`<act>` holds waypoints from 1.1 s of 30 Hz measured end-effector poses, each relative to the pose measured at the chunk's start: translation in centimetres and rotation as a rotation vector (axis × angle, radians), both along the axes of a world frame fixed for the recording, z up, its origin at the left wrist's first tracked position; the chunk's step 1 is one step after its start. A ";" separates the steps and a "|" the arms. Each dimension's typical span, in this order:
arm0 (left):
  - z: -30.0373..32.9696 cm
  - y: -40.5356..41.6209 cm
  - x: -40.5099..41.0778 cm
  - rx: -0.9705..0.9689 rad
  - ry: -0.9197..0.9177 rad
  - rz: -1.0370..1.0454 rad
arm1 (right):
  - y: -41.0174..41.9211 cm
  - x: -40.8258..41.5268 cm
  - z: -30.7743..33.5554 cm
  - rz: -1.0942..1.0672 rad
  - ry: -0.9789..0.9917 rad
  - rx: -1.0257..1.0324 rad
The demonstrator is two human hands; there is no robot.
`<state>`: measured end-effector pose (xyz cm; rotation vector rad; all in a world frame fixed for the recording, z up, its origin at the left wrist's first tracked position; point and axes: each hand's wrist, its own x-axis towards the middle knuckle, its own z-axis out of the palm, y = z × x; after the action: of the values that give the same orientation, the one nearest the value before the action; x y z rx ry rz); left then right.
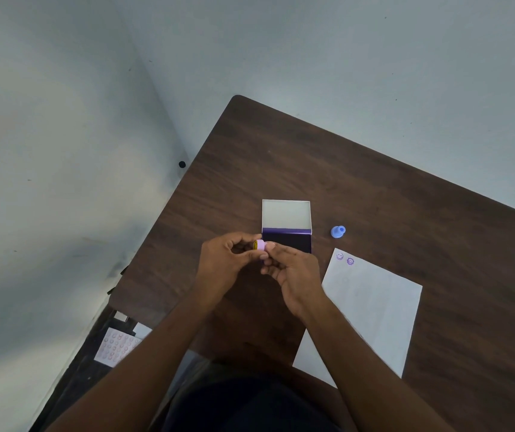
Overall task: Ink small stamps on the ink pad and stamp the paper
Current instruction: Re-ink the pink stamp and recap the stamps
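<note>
A small pink stamp (260,245) with a yellow end is held between the fingertips of my left hand (229,260) and my right hand (293,275), just above the near left corner of the ink pad. The ink pad (290,241) lies open on the brown table, its dark purple pad toward me and its white lid (285,214) folded back. To the right lies a white sheet of paper (365,310) with two purple stamp marks (345,258) at its far left corner. A blue stamp (338,231) lies on its side beyond the paper.
The brown table (374,188) stands against pale walls, its left edge running close to my left arm. Below that edge, near the floor, a white sheet with rows of round shapes (119,347) rests on a dark surface.
</note>
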<state>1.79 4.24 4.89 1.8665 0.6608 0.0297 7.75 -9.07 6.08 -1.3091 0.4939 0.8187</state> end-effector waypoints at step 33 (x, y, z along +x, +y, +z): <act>-0.8 -1.3 0.9 -0.118 0.038 0.008 | -2.4 2.3 -0.2 0.020 -0.213 -0.222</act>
<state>2.70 2.91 4.06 1.7546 0.6819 -0.0385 10.05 -11.50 5.83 -1.5883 0.4105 0.6438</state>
